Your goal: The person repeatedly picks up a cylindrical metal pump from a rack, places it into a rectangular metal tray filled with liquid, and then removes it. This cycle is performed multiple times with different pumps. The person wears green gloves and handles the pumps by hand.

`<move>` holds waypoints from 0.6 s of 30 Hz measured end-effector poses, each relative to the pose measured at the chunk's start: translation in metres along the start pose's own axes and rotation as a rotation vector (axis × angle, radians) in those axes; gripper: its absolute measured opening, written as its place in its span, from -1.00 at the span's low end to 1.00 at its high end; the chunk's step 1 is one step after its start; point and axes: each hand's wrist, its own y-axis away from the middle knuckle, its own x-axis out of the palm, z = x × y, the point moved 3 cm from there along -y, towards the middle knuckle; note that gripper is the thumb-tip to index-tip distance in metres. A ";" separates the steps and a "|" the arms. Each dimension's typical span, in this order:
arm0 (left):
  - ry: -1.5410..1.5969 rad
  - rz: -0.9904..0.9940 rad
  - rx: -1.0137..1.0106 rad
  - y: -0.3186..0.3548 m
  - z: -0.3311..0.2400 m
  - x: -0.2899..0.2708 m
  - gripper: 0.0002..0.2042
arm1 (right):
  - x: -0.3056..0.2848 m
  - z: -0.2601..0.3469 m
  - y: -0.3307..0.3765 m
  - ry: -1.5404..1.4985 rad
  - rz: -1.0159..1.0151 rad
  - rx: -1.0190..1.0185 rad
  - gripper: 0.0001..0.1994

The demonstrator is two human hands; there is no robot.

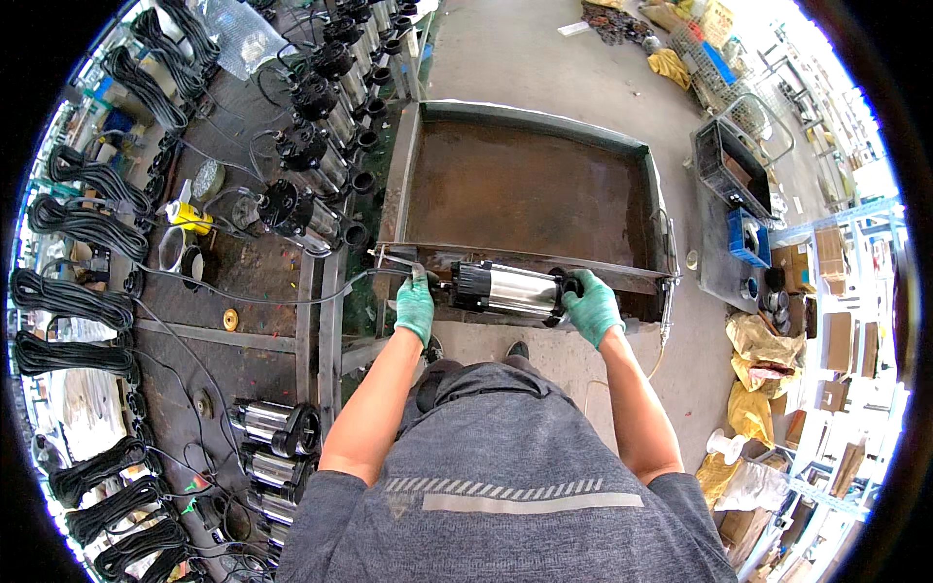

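A submersible pump [515, 290] with a shiny metal body and black ends lies sideways between my hands, at the near edge of a metal tank. Green gloves cover both hands. My left hand [415, 303] is closed at the pump's cable end; its fingers partly hide what they grip. From there a black cable [335, 294] runs left across the workbench. My right hand [593, 307] grips the black fitting at the pump's other end. The rectangular tank [535, 113] has a rusty brown interior. A thin metal rod or lever [391, 258] shows just beyond my left hand.
More pumps [301, 216] stand in a row along the bench [233, 364] at left, and several lie near its front. Coiled black cables [73, 228] line the far left. At right are a black crate [734, 170], a blue bin [748, 238] and shelving [846, 321].
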 end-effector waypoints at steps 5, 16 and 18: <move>-0.367 0.084 -0.081 -0.039 0.043 -0.010 -0.37 | 0.012 0.016 -0.005 0.205 -0.017 -0.029 -0.52; -0.413 0.204 0.429 0.056 -0.054 0.021 -0.35 | -0.001 -0.146 0.034 -0.365 -0.389 0.174 -0.61; -0.390 0.172 0.398 0.055 -0.045 0.026 -0.27 | -0.032 -0.177 0.052 -0.125 -0.564 0.287 -0.61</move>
